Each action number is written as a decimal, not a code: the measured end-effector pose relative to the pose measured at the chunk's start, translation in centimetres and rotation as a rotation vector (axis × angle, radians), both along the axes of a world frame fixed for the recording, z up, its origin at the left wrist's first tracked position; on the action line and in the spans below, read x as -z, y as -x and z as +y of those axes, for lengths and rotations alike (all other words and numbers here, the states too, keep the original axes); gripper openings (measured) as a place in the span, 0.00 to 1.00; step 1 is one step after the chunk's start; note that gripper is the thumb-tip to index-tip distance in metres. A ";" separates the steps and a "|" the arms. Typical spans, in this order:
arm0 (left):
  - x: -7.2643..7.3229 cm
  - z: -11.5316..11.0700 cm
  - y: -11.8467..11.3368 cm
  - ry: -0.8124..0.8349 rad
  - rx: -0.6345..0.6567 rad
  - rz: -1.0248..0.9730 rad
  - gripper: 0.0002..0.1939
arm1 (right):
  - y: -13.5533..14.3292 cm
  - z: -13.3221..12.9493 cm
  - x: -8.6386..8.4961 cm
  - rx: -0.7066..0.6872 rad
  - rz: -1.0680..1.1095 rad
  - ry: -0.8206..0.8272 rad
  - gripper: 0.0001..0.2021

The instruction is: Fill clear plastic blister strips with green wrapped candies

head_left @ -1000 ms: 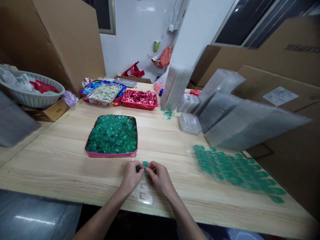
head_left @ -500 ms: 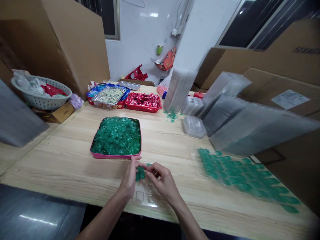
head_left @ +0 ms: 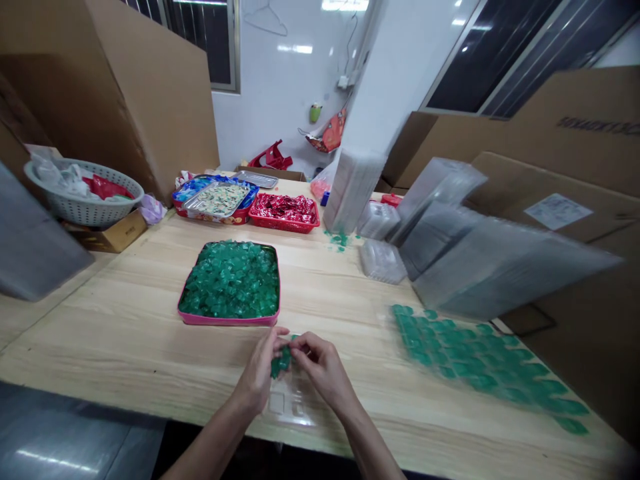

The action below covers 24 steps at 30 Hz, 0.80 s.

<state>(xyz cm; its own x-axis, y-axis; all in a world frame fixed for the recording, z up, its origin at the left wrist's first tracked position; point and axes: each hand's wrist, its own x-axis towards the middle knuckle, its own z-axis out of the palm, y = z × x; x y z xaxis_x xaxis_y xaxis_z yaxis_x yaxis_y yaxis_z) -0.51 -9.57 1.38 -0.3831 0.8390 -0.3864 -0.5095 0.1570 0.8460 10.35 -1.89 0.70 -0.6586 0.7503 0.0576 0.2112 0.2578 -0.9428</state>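
Note:
My left hand (head_left: pixel 257 370) is curled around a small bunch of green translucent pieces (head_left: pixel 281 362), held in its palm and fingers. The thumb and fingertips of my right hand (head_left: pixel 320 367) pinch together at a green piece beside the bunch; the fingers partly hide it. Under both hands lies a clear plastic blister tray (head_left: pixel 293 408) with square pockets, near the table's front edge. Just beyond my left hand stands a pink-rimmed square tin (head_left: pixel 227 321) heaped with the same green pieces (head_left: pixel 230 277).
To the right, clear trays with green-filled pockets (head_left: pixel 470 357) are laid out on the table. Stacks of clear plastic trays (head_left: pixel 450 247) stand behind them. A red basket (head_left: pixel 285 225) of red wrapped pieces and a grey colander (head_left: pixel 83 200) sit farther back. Cardboard boxes (head_left: pixel 155 87) flank the table.
The whole view has tilted upward slightly, so the table sits lower in the picture. Both hands stay over the clear tray, the right fingers still pinching close to the left hand's green pieces.

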 end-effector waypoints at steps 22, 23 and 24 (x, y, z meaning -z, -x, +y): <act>1.3 0.0 0.2 -0.016 0.227 0.193 0.10 | -2.1 0.3 1.7 -0.016 0.118 0.535 0.10; 1.7 0.0 0.1 -0.009 0.243 0.277 0.09 | -2.2 0.2 2.1 -0.015 0.079 0.483 0.08; 2.2 0.0 0.0 0.001 0.250 0.377 0.07 | -2.2 0.2 2.4 -0.009 0.035 0.403 0.05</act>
